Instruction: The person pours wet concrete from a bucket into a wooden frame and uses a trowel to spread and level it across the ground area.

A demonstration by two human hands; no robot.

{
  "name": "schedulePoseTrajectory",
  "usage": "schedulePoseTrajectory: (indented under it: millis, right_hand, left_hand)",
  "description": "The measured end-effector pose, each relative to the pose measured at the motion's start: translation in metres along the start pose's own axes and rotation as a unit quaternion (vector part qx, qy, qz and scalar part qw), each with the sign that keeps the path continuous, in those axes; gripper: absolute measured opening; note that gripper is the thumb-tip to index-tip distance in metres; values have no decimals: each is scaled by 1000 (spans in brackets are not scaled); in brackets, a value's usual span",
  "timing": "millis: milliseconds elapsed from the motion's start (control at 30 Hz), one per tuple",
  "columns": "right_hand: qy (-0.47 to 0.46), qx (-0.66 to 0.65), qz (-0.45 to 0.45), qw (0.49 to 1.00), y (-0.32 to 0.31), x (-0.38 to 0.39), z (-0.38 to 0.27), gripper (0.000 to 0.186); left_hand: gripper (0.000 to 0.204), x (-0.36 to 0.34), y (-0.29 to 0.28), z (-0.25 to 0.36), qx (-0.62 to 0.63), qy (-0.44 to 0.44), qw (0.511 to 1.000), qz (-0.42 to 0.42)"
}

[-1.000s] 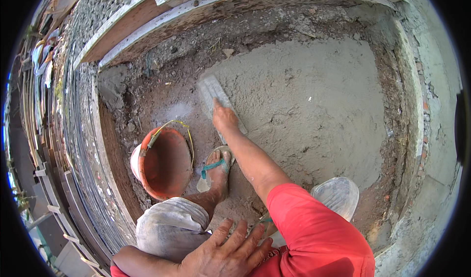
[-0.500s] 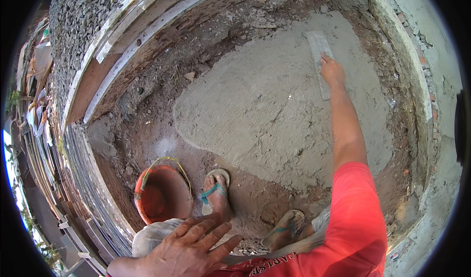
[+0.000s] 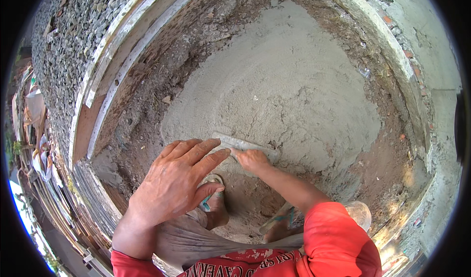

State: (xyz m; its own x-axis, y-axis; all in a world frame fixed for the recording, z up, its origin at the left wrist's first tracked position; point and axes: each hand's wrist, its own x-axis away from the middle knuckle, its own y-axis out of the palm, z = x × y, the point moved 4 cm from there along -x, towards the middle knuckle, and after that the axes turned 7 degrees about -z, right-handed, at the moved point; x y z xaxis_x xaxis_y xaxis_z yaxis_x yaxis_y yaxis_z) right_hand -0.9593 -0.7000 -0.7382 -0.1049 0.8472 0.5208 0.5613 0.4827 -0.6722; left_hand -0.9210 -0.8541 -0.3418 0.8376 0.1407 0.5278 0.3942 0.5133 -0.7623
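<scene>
Wet grey mortar [image 3: 294,90] covers the ground in front of me as a wide patch, smooth over most of it and rougher along its near right side. My right hand [image 3: 253,160] is wrapped round the handle of a long flat plastering float [image 3: 238,142], whose blade lies on the mortar near its close edge. My left hand [image 3: 174,181] hovers in the air left of the float, palm down, fingers stretched out and holding nothing. It hides part of the near left ground.
Boards [image 3: 105,98] edge the pit on the left, with gravel [image 3: 73,41] beyond them. A low masonry wall [image 3: 392,56] curves along the right. My sandalled feet [image 3: 214,208] stand on the dirt close to the mortar. Long rods and timber lie at far left.
My right hand has drawn the float from the far right back toward me, turning its blade crosswise. My left hand has risen forward from my knee. The orange bucket is no longer visible.
</scene>
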Motion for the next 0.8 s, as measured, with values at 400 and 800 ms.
schedulePoseTrajectory:
  millis: [400,800]
  right_hand:
    - [-2,189,4,982,-47,124,116,68]
    - [607,-172,323,705,-112,273,327,40]
  left_hand:
    - [60,-10,55,12,56,42,989,-130]
    - [65,-64,-4,-63,-113,-2,990,83]
